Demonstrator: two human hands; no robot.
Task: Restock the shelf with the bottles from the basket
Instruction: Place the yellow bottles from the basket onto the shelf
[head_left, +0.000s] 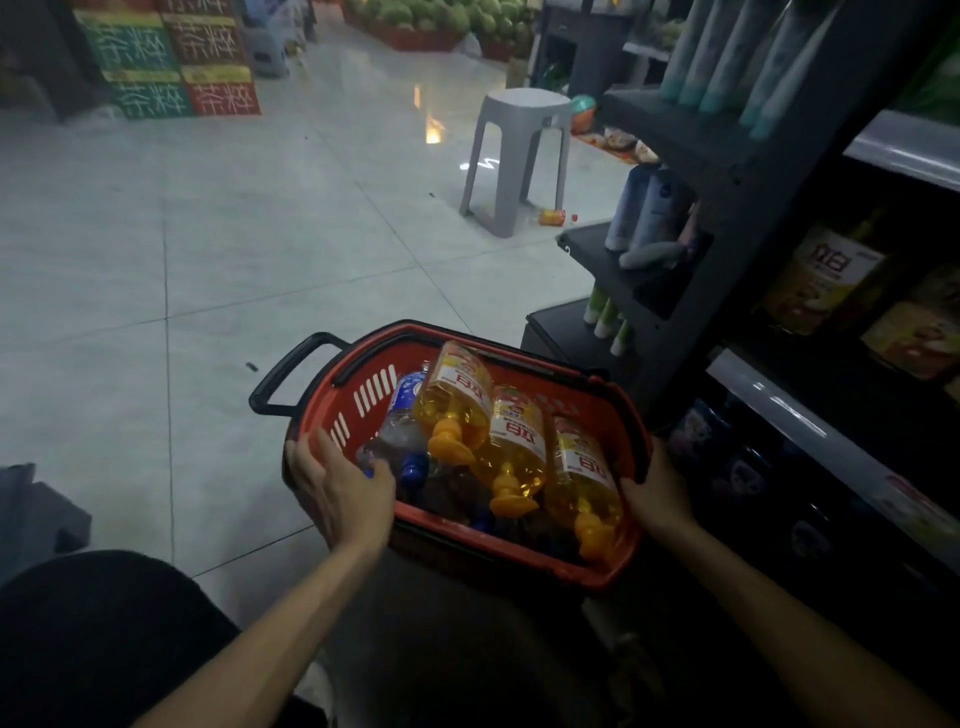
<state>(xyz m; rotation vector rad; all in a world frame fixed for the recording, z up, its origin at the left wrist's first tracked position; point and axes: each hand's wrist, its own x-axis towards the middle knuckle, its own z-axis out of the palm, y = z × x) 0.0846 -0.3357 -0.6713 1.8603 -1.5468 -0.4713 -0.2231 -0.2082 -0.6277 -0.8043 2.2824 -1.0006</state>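
A red shopping basket (509, 553) with black handles is held in front of me above the floor. Inside lie three yellow detergent bottles (462, 395) with orange caps, a clear water bottle (402, 426) with a blue cap, and several darker bottles underneath. My left hand (343, 488) grips the basket's left rim, fingers curled over the edge. My right hand (657, 493) grips the right rim, its fingers hidden behind the basket. The dark shelf unit (769, 400) stands to the right, its lower levels holding yellow boxes and dark packs.
A grey plastic stool (519, 156) stands on the tiled floor ahead, a small orange bottle (551, 217) lying beside it. Tubes and bottles fill the shelf end (649, 218). Stacked green and red crates (176, 57) sit far left; produce is at the back.
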